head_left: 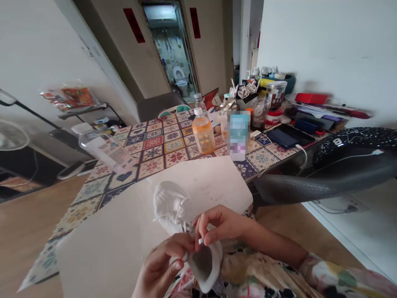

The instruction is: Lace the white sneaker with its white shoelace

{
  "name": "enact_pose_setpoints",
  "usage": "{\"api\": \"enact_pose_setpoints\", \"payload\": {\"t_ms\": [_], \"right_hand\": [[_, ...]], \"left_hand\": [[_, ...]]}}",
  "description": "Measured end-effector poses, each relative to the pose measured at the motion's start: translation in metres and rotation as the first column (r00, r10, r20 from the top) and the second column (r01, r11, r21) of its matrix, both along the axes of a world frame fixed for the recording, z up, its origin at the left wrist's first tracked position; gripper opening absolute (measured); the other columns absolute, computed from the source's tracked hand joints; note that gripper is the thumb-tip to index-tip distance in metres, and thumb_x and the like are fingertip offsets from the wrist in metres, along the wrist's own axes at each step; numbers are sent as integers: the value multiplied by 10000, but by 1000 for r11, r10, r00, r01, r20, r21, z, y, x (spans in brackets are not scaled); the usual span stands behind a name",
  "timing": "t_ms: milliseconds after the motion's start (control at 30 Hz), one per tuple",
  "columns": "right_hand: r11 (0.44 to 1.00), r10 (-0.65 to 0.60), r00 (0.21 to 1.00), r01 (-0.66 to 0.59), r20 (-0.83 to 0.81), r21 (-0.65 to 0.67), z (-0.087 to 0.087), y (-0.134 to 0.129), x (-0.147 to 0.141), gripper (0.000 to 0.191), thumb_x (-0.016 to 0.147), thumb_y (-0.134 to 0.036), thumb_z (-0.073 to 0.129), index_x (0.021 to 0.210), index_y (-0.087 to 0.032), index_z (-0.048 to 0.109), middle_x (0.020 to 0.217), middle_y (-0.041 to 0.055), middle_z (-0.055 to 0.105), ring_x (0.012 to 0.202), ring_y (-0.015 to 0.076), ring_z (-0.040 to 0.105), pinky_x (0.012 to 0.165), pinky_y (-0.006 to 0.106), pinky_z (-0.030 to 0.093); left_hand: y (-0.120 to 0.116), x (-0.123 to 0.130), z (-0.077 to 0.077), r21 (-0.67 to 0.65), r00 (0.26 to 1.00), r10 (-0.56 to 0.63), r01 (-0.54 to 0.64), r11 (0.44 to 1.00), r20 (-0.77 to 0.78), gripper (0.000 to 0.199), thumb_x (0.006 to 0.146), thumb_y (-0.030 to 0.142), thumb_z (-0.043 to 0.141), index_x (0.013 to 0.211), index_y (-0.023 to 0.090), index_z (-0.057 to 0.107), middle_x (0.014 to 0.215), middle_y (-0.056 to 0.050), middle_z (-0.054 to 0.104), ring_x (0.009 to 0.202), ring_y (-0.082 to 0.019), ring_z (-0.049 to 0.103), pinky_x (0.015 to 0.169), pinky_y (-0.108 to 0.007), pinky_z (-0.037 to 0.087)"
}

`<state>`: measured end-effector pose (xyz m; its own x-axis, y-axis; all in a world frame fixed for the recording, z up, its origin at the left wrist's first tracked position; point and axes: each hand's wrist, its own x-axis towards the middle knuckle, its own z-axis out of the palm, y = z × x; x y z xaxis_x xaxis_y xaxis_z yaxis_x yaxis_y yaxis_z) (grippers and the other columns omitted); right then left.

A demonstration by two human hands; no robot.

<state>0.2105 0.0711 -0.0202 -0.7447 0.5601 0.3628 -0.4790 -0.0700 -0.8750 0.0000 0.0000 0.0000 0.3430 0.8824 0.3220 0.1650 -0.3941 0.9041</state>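
Observation:
In my lap, against the table edge, is a white shoe-like item (214, 271) with a grey inside. My left hand (169, 256) is closed at its upper left edge, pinching a white part of it. Just to the right, my right hand (218, 227) pinches with thumb and forefinger at a small white end, perhaps of a cord, above the grey opening. The fingertips of both hands nearly meet. Beyond them, a second white item with loose white strings (172, 200) rests on a large white sheet (108, 231); its exact kind is unclear.
On the patterned tablecloth (151, 165) stand a bottle of orange drink (204, 134), a blurred pale blue-and-pink item (238, 136) and a tilted clear bottle (102, 147). Phones (290, 136), jars and clutter crowd the right end. A dark chair (341, 165) stands at right.

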Motion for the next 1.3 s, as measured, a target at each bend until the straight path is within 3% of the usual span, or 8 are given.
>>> {"api": "enact_pose_setpoints", "payload": {"t_ms": [267,433,600,667,800,967,1133,1300], "right_hand": [[998,2,996,-7,-94,-55,-4,-3,-2,359,842,-432,843,808,-132,649,753,10,626,661,106,574,638,199,431],[990,-94,993,101,-69,100,-2,-3,-5,272,917,-423,757,871,-167,678,776,-1,597,628,113,558,582,203,446],[840,-370,928,356,-46,409,6,-7,-5,60,953,-247,701,965,-193,725,931,36,613,848,158,605,786,242,485],[762,-422,906,375,-36,527,8,-9,-4,73,954,-161,680,1014,-165,722,956,54,628,905,167,615,840,243,489],[685,-442,897,351,-19,639,9,-13,-2,138,916,-14,670,1008,-111,702,943,69,649,901,165,622,833,228,488],[741,-469,880,349,70,574,13,-15,0,205,845,-108,813,974,-151,659,858,5,629,755,141,598,694,205,448],[711,-507,862,409,12,572,12,-19,-1,183,1026,-310,576,922,-172,637,827,18,621,741,148,580,692,230,438],[794,-541,840,488,54,364,7,-25,-7,129,976,-290,616,913,-178,626,747,-14,602,660,132,568,618,202,439]], "left_hand": [[2,7,-14,27,989,59,-63,998,138,250,925,401,579,772,205,606,738,-10,643,716,-136,622,669,-218,532],[5,5,-14,131,995,72,-81,988,70,143,905,287,628,786,214,657,776,-7,642,725,-117,625,652,-186,533],[9,6,-21,227,990,138,-142,963,36,118,834,139,682,753,224,693,884,-9,619,772,-100,626,643,-157,534],[10,8,-25,190,973,206,-222,956,99,116,802,137,715,838,245,695,927,-11,636,846,-118,649,654,-155,546],[9,13,-22,166,957,271,-286,944,105,236,796,141,718,991,271,695,952,-16,693,886,-125,678,724,-164,570],[6,20,-12,272,954,291,-298,915,66,136,808,90,672,841,222,671,784,3,676,755,-102,667,694,-148,559],[6,20,-11,292,964,266,-252,923,-9,145,814,72,646,828,216,630,772,6,638,762,-107,630,715,-178,542],[5,17,-12,255,961,272,-253,933,-45,150,818,72,640,848,218,626,781,8,643,774,-101,629,736,-167,535]]}}
